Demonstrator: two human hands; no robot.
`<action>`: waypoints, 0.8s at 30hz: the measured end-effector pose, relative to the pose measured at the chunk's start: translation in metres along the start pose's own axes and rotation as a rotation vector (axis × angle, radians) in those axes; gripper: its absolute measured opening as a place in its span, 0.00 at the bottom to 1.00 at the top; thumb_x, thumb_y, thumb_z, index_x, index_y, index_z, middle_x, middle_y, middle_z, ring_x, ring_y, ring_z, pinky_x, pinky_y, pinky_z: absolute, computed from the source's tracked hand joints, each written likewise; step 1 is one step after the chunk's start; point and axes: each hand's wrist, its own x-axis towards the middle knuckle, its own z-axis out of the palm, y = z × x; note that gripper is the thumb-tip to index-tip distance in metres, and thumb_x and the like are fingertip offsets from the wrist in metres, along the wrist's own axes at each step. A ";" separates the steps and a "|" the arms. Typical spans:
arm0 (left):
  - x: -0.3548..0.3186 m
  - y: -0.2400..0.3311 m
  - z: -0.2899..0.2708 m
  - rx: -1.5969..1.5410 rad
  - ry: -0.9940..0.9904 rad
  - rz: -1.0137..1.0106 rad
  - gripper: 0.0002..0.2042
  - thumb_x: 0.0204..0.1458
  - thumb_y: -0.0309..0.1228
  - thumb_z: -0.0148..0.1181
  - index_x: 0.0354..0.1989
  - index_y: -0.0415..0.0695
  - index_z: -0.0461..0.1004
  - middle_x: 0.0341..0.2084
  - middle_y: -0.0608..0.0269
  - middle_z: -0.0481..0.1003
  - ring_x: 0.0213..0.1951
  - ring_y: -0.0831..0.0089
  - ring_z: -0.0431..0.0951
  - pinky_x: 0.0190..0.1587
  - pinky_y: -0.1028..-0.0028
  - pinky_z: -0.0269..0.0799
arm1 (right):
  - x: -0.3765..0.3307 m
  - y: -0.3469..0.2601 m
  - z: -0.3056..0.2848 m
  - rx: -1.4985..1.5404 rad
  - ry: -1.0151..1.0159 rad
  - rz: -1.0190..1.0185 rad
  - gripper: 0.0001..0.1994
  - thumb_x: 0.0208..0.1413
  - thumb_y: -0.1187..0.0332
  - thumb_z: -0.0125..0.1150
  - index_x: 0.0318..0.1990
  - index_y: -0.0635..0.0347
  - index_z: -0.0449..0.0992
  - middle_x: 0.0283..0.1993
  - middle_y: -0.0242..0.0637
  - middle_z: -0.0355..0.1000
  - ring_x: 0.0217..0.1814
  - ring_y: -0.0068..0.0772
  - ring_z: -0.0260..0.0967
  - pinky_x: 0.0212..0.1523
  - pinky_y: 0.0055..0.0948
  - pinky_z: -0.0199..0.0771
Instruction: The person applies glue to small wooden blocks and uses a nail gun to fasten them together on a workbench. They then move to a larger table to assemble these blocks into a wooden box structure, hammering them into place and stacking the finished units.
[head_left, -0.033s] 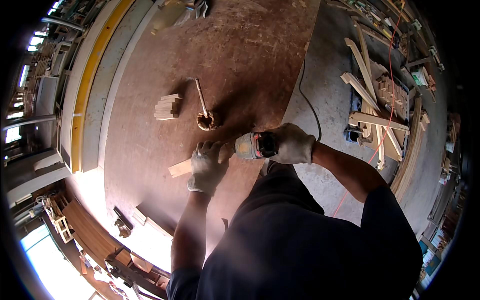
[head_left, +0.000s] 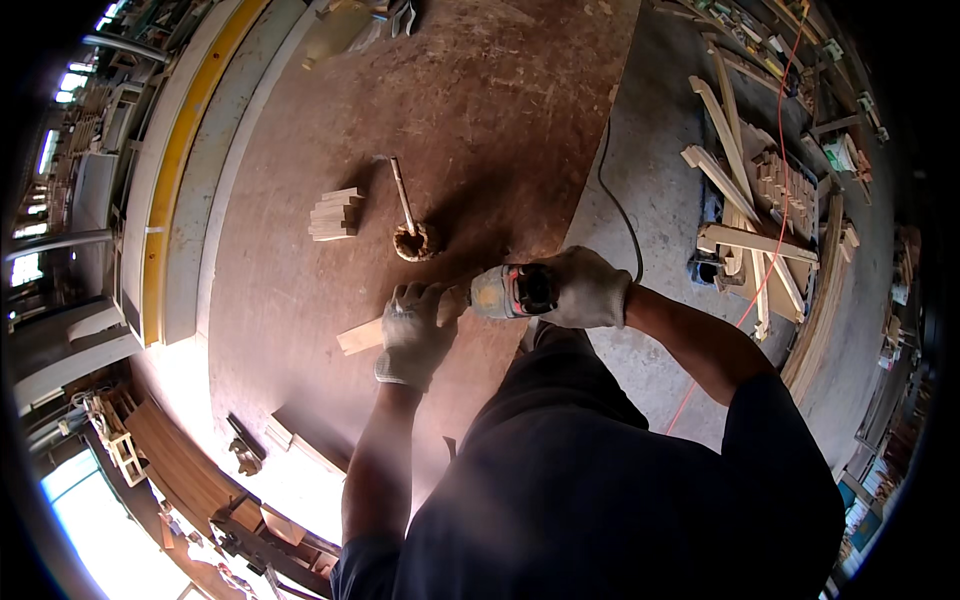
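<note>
My left hand (head_left: 412, 330), in a pale work glove, is closed over a short, flat wooden strip (head_left: 362, 337) on the brown board-topped table. One end of the strip sticks out to the left from under the glove. My right hand (head_left: 583, 287), also gloved, grips a corded power tool (head_left: 512, 291) with a worn grey-yellow front and a black and red body. The tool's front points left, close against my left fingers; its tip and the contact with the wood are hidden. Beyond my hands stands a small round pot (head_left: 414, 242) with a crusted rim and a stick (head_left: 402, 195) leaning from it.
A small stack of wooden blocks (head_left: 335, 214) lies left of the pot. A dark cord (head_left: 613, 195) runs over the table's right edge. Stacked lumber (head_left: 740, 240) and a red cord (head_left: 783, 160) are on the right. A hand plane (head_left: 243, 446) sits at lower left.
</note>
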 end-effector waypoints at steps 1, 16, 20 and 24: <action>0.001 0.000 -0.001 0.001 -0.006 0.004 0.22 0.45 0.29 0.76 0.51 0.43 0.82 0.46 0.50 0.82 0.51 0.46 0.79 0.54 0.51 0.79 | -0.001 0.004 0.003 0.005 0.015 -0.008 0.19 0.58 0.66 0.70 0.57 0.54 0.82 0.49 0.46 0.85 0.53 0.50 0.84 0.55 0.43 0.84; -0.027 0.001 0.015 0.117 0.080 0.036 0.37 0.45 0.40 0.80 0.65 0.45 0.74 0.68 0.49 0.69 0.72 0.46 0.65 0.75 0.47 0.60 | 0.011 -0.042 -0.046 0.009 0.092 -0.039 0.12 0.53 0.66 0.72 0.45 0.56 0.85 0.43 0.47 0.86 0.50 0.52 0.84 0.52 0.45 0.84; -0.037 0.035 0.030 0.032 0.247 0.219 0.23 0.62 0.31 0.56 0.67 0.42 0.74 0.69 0.47 0.71 0.70 0.48 0.70 0.75 0.46 0.63 | 0.035 -0.063 -0.058 -0.010 0.088 -0.059 0.14 0.53 0.65 0.71 0.46 0.57 0.85 0.43 0.50 0.85 0.50 0.54 0.84 0.51 0.46 0.85; -0.035 0.045 0.037 0.007 0.142 0.108 0.24 0.66 0.32 0.51 0.68 0.38 0.72 0.73 0.45 0.68 0.74 0.46 0.67 0.76 0.46 0.62 | 0.064 -0.082 -0.063 -0.217 0.019 -0.115 0.15 0.54 0.63 0.71 0.47 0.59 0.84 0.43 0.51 0.85 0.49 0.52 0.85 0.51 0.44 0.85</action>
